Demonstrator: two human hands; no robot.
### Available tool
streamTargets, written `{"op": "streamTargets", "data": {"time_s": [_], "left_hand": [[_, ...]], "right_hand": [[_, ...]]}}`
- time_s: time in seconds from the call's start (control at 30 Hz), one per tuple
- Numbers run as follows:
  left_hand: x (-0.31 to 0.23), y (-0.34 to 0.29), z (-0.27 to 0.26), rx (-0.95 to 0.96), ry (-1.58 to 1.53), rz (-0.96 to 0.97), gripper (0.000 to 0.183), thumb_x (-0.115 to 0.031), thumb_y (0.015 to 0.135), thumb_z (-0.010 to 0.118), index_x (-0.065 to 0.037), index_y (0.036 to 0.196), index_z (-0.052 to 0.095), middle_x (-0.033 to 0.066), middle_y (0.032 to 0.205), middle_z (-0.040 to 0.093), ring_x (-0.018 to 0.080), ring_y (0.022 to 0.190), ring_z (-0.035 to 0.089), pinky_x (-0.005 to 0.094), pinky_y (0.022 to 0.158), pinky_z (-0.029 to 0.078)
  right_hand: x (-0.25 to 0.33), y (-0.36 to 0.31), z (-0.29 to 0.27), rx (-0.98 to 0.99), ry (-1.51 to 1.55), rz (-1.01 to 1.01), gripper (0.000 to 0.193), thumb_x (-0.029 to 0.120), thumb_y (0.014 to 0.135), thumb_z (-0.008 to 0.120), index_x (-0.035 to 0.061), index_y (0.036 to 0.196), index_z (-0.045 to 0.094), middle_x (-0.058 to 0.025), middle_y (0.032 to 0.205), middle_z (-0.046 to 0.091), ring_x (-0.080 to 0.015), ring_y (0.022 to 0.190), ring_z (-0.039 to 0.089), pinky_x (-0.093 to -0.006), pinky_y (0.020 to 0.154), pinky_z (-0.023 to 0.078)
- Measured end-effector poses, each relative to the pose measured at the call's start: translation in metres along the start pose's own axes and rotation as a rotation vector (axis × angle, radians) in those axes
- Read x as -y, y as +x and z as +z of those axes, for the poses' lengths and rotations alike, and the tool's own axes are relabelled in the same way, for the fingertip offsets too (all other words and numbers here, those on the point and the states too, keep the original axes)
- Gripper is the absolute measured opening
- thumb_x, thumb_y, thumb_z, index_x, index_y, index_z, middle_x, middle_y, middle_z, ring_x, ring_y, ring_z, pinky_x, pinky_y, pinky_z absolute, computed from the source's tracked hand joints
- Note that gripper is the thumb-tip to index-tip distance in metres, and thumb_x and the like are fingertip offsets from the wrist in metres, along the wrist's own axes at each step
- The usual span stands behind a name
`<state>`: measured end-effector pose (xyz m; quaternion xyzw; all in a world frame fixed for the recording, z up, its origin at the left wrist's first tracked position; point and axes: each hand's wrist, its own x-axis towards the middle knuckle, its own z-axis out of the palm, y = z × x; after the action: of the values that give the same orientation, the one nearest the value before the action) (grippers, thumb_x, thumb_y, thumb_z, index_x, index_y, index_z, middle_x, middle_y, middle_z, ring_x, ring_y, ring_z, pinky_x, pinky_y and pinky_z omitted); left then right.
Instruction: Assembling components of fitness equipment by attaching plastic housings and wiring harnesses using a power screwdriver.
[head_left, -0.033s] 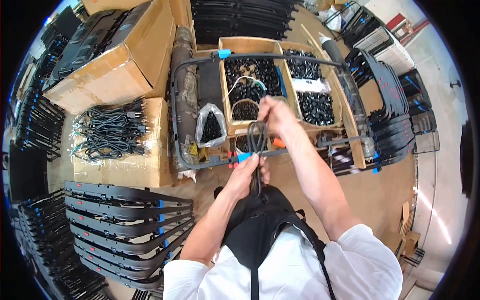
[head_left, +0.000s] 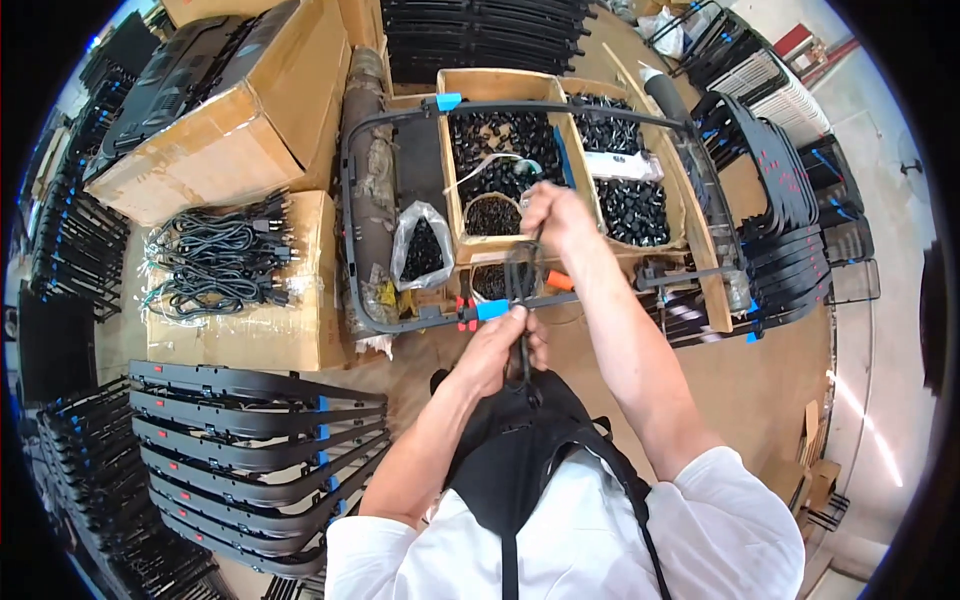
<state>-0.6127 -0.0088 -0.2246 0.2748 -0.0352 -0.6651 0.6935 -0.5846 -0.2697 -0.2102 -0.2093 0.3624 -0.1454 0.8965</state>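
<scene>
A looped black power cord (head_left: 519, 268) hangs upright in front of my body. My left hand (head_left: 494, 350) is closed round the lower part of its bundle. Higher up, my right hand (head_left: 562, 218) has its fingers pinched by the top of the loops, seemingly on a strand of the cord. A black tubular frame (head_left: 349, 210) with blue tape on it lies across the bench just beyond my hands. Red-handled pliers (head_left: 466, 314) rest near my left hand, beside the blue tape.
A wooden divided box (head_left: 448, 160) holds many small black parts. Beside it stands a clear plastic bag (head_left: 408, 262) of black pieces. More coiled cords (head_left: 215, 255) lie on a carton (head_left: 240, 340) to the left, above stacked black frames (head_left: 240, 430).
My right hand has shifted slightly right and down. The cord's loops have narrowed and tilted a little, while my left hand keeps its grip, moved slightly right.
</scene>
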Motion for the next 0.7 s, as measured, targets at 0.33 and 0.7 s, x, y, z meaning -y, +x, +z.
{"op": "streamTargets", "data": {"time_s": [0.33, 0.7], "left_hand": [[0.028, -0.036, 0.030, 0.068, 0.065, -0.035, 0.036, -0.040, 0.114, 0.044, -0.008, 0.100, 0.054, 0.0052, 0.095, 0.057, 0.0196, 0.084, 0.061, 0.0360, 0.082, 0.052], [0.005, -0.089, 0.039, -0.514, 1.608, 0.624, 0.040, -0.017, 0.094, 0.071, 0.001, 0.130, 0.065, 0.0199, 0.128, 0.067, 0.0378, 0.123, 0.061, 0.0440, 0.105, 0.049]], "right_hand": [[0.133, -0.007, -0.004, -0.257, -0.075, -0.443, 0.021, 0.015, 0.108, 0.039, 0.0043, 0.096, 0.052, 0.0042, 0.063, 0.036, -0.0098, 0.045, 0.031, -0.0278, 0.042, 0.026], [0.049, -0.211, 0.019, 0.324, -0.502, -0.243, 0.032, 0.036, 0.107, 0.061, 0.0057, 0.098, 0.064, 0.0096, 0.067, 0.037, -0.0044, 0.054, 0.032, -0.0230, 0.050, 0.027]]}}
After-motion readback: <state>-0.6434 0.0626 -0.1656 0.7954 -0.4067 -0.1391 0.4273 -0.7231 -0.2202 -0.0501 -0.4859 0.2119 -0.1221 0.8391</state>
